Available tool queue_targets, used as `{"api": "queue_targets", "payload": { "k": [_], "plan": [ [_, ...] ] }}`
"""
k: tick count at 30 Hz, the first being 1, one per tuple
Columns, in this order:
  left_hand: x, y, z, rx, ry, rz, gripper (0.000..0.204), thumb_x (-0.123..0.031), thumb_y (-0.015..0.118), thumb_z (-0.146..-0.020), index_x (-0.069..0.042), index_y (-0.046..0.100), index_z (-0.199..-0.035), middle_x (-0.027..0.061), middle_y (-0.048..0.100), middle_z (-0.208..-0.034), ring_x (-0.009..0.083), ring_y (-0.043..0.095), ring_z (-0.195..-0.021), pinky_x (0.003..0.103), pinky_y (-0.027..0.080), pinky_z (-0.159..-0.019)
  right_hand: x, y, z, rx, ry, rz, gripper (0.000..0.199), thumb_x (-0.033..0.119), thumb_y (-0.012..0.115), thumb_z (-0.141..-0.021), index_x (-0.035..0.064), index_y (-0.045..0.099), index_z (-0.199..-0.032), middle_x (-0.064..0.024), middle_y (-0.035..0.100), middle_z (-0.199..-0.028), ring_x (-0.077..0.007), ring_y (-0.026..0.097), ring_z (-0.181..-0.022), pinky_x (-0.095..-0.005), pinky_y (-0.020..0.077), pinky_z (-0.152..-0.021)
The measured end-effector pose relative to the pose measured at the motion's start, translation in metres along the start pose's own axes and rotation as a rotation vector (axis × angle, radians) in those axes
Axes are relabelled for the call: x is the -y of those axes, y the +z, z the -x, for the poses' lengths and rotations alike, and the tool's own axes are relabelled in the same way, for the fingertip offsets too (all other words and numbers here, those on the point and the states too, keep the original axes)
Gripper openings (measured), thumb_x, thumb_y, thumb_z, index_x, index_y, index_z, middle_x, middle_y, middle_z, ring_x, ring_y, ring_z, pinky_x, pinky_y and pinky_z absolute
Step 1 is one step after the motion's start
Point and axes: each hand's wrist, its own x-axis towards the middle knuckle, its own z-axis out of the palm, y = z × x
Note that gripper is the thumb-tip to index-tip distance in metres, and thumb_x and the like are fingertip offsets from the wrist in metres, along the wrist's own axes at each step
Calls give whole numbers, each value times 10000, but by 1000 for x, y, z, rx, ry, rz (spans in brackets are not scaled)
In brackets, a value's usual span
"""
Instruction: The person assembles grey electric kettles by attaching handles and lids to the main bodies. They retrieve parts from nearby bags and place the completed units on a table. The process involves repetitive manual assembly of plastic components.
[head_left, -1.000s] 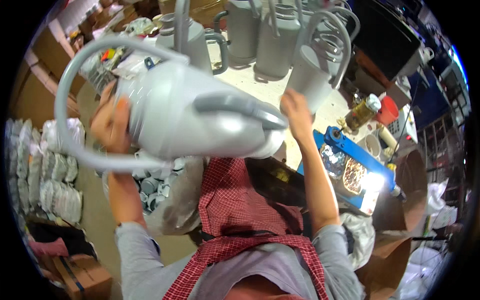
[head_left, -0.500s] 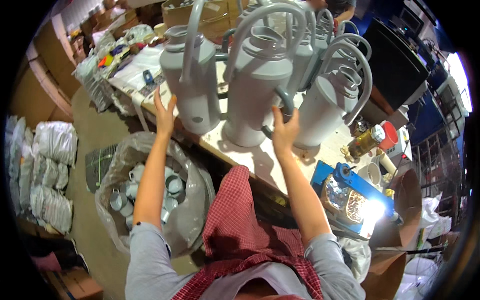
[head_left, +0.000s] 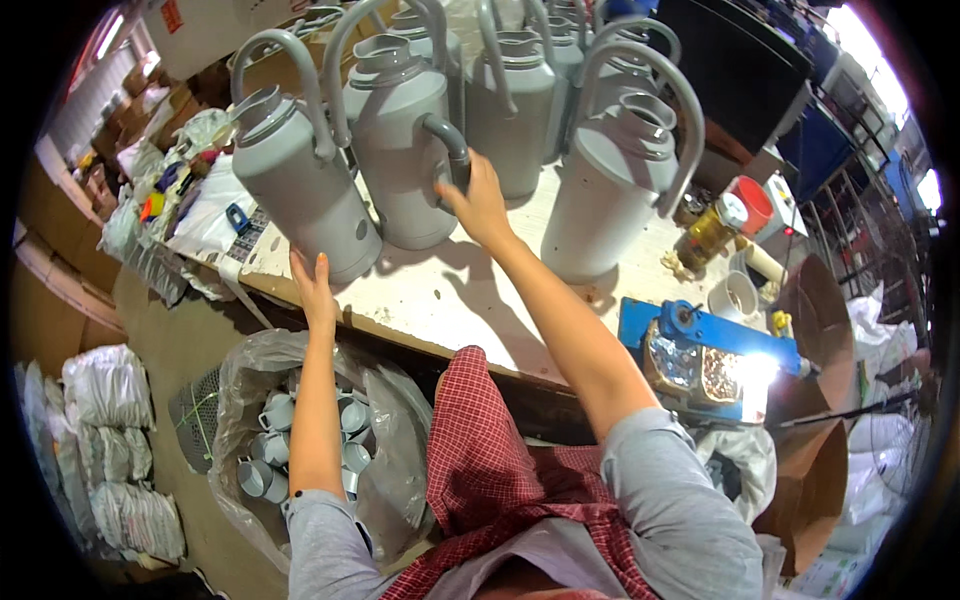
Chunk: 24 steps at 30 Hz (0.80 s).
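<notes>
My left hand (head_left: 316, 292) is open, its fingers stretched along the lower side of a grey vacuum flask (head_left: 295, 185) near the table's front edge. A second grey vacuum flask (head_left: 398, 170) stands just right of it, farther back, with a raised carrying loop and a darker side handle (head_left: 450, 140). My right hand (head_left: 478, 208) is closed around the lower part of that handle. Its fingers partly hide the grip. A third flask (head_left: 610, 190) stands apart on the right. The flasks in front have open tops.
More flasks (head_left: 515, 110) crowd the back of the white table (head_left: 470, 300). At right are a blue metal device (head_left: 710, 345) with a bright lamp, a jar (head_left: 712, 230) and a red cup (head_left: 750, 205). A plastic bag (head_left: 245, 375) of grey cups stands on the floor, lower left.
The second flask has moved left and farther back, with my right hand on its handle. The first flask is also farther left, my left hand staying near its base. The view has shifted.
</notes>
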Motion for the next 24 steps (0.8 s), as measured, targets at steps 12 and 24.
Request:
{"api": "queue_targets", "payload": {
  "k": [12,24],
  "plan": [
    [-19,75,114,258,42,-102,255,-126,569,-910,-39,569,-1150,86,555,-1156,196,553,-1016,308,447,-844,-93,-184,564,1266,1239,467,565,513,444,-896,39,638,-1134,-245,622,-1110,-392,566,-1089,-432,443,-927],
    [-205,264,24,331,325,418,468,-74,549,-928,-15,365,-1354,99,416,-1379,196,416,-1266,307,368,-1010,-93,-241,605,1080,1524,330,478,421,468,-898,37,648,-1117,-237,626,-1109,-377,585,-1073,-420,461,-904]
  ]
}}
